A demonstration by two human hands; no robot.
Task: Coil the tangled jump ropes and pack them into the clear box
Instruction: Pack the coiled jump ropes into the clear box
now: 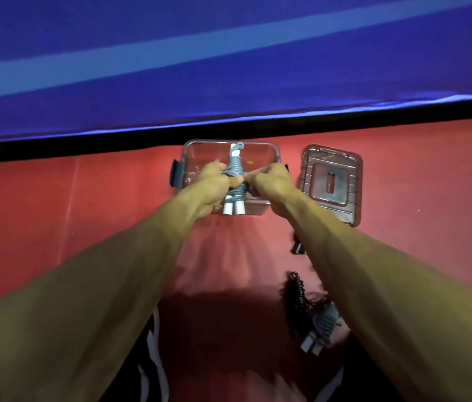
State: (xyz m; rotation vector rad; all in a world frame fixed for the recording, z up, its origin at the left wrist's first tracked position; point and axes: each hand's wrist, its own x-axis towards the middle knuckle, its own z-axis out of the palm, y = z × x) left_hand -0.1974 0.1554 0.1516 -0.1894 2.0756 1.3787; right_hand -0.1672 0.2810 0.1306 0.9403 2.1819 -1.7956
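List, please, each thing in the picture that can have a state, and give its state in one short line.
Clear box: open, lid off, upright on the red surface.
Lid: off, lying flat to the right of the box.
Grey jump rope: coiled round its handles, held over the box.
Left hand: grips the grey rope bundle.
Right hand: pinches the same bundle.
Second grey rope: coiled, lying on the surface.
Black rope: loose, beside it.
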